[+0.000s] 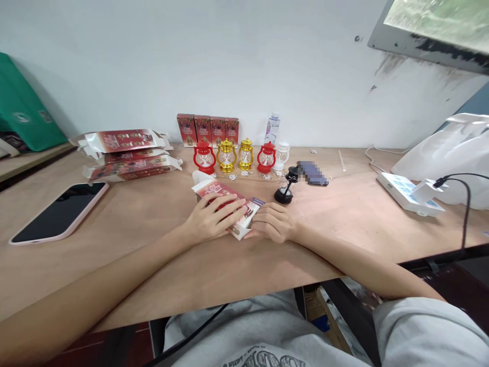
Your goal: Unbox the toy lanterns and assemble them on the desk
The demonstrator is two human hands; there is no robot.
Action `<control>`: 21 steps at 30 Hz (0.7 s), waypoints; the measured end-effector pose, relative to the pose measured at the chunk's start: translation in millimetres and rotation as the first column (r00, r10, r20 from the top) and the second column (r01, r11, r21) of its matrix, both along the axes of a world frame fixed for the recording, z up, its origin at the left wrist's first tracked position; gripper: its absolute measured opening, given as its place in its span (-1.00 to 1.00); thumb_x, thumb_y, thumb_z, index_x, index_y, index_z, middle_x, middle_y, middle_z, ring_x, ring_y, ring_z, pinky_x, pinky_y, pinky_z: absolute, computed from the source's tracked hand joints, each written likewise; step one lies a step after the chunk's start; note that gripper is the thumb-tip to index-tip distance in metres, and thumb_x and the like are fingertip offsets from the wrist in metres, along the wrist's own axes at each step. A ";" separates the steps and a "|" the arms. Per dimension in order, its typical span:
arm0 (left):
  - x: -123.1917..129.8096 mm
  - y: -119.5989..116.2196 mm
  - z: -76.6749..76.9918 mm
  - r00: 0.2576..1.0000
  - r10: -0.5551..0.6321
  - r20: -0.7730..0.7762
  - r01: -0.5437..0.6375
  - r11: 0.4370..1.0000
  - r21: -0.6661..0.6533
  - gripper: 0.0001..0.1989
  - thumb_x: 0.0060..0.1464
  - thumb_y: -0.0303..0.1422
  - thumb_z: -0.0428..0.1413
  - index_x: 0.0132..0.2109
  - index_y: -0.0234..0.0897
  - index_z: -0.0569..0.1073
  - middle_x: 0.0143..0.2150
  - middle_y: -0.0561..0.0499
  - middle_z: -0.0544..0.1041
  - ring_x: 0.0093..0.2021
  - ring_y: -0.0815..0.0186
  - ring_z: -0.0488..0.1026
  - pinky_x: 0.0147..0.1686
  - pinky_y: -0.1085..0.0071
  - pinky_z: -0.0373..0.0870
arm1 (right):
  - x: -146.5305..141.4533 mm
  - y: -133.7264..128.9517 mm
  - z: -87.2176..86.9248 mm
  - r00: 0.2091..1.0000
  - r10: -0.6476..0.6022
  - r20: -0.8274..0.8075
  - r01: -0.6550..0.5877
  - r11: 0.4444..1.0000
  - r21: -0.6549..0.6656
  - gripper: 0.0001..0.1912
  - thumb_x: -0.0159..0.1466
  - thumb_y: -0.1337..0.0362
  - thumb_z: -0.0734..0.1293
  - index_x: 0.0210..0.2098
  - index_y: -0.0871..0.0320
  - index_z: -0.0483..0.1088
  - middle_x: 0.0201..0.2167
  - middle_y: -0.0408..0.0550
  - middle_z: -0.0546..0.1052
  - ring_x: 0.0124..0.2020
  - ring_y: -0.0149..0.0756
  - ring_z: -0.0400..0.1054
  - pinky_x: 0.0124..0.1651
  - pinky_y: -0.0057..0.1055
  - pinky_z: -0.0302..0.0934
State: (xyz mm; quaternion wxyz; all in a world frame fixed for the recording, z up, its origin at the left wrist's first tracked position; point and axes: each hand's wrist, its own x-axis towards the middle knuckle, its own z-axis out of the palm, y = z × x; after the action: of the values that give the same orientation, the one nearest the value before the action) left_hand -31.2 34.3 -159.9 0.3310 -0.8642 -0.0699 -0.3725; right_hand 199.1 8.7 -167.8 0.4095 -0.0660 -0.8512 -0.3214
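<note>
A red and white carton with open flaps (219, 190) lies at a slant on the table. My left hand (214, 216) rests over its top and holds it, fingers laid across the red face. At the carton's near right end, my right hand (272, 221) is closed with curled fingers; its fingertips are hidden against the open end. A strip with dark purple print (257, 202) sticks out beside the right hand. Just behind that hand stands a small black lantern (283, 194). Two red lanterns (204, 157), two gold lanterns (226, 155) and a white lantern (281, 155) stand farther back.
Several upright red boxes (202, 131) and a bottle (272, 128) stand by the wall. Opened cartons (130, 155) and a phone (59, 213) lie left. A dark blurred item (314, 173) lies behind the black lantern. On the right is a power strip (407, 191) with cables.
</note>
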 end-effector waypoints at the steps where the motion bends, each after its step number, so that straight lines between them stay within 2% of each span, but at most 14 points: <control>1: -0.4 1.4 -1.0 1.000 -0.021 0.001 0.021 0.999 -0.033 -0.65 0.19 -0.26 0.05 0.07 -0.35 0.38 -0.03 -0.14 0.57 0.01 0.14 0.46 -0.03 0.21 0.27 | -0.3 -0.6 2.6 1.000 -0.017 0.008 0.017 1.000 0.025 -0.86 0.24 0.23 0.36 -0.37 0.18 0.41 -0.36 -0.02 0.51 -0.33 -0.36 0.38 -0.19 -0.33 0.33; 5: -4.0 7.6 -4.7 0.993 -0.115 -0.005 0.112 0.978 -0.178 -0.51 0.15 -0.16 0.09 0.12 -0.37 0.31 -0.02 -0.19 0.55 0.06 0.12 0.42 0.02 0.15 0.27 | -1.8 -4.5 14.9 0.997 -0.053 0.063 0.046 0.993 0.108 -0.85 0.31 0.26 0.26 -0.34 0.15 0.42 -0.37 -0.07 0.51 -0.37 -0.40 0.37 -0.19 -0.34 0.34; 9: -7.8 11.4 -5.6 0.981 -0.192 -0.016 0.186 0.967 -0.173 -0.55 0.16 -0.12 0.06 0.12 -0.25 0.28 -0.02 -0.15 0.55 0.10 0.14 0.40 0.03 0.14 0.28 | -1.2 -8.5 20.7 0.985 -0.106 0.137 0.085 0.985 0.148 -0.90 0.30 0.30 0.27 -0.28 0.15 0.43 -0.37 -0.10 0.51 -0.40 -0.43 0.35 -0.25 -0.39 0.33; 14: -6.5 10.5 -5.9 0.991 -0.126 -0.033 0.120 0.981 -0.154 -0.54 0.23 -0.06 -0.07 0.14 -0.25 0.28 0.01 -0.17 0.53 0.08 0.13 0.41 0.04 0.12 0.28 | 2.4 -4.5 19.0 0.981 -0.131 0.141 0.105 0.978 0.180 -0.87 0.32 0.39 0.21 -0.30 0.23 0.38 -0.37 -0.04 0.48 -0.36 -0.38 0.37 -0.17 -0.33 0.36; 17: -4.3 6.3 -4.8 0.997 -0.070 -0.042 0.065 0.991 -0.119 -0.51 0.25 -0.05 -0.12 0.15 -0.27 0.30 0.00 -0.17 0.53 0.05 0.13 0.43 0.02 0.13 0.28 | 4.5 0.6 21.1 0.982 -0.101 0.163 0.075 0.985 0.158 -0.87 0.32 0.32 0.23 -0.32 0.23 0.35 -0.36 -0.01 0.45 -0.33 -0.35 0.37 -0.17 -0.31 0.37; 21: -0.3 -2.2 -0.4 0.997 0.044 -0.064 -0.044 0.999 -0.009 -0.56 0.27 -0.10 -0.11 0.12 -0.27 0.34 -0.03 -0.14 0.56 -0.03 0.16 0.47 -0.04 0.19 0.29 | 7.0 4.5 27.8 0.969 -0.100 0.228 0.077 0.991 0.108 -0.73 0.31 0.17 0.25 -0.44 0.21 0.31 -0.42 -0.01 0.41 -0.38 -0.32 0.35 -0.27 -0.30 0.37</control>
State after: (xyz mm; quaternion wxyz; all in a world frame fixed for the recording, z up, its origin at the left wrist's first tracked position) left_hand -31.5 32.1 -160.3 0.3365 -0.8757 -0.0802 -0.3369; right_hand 206.1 13.2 -140.1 0.2949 -0.0456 -0.8728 -0.3864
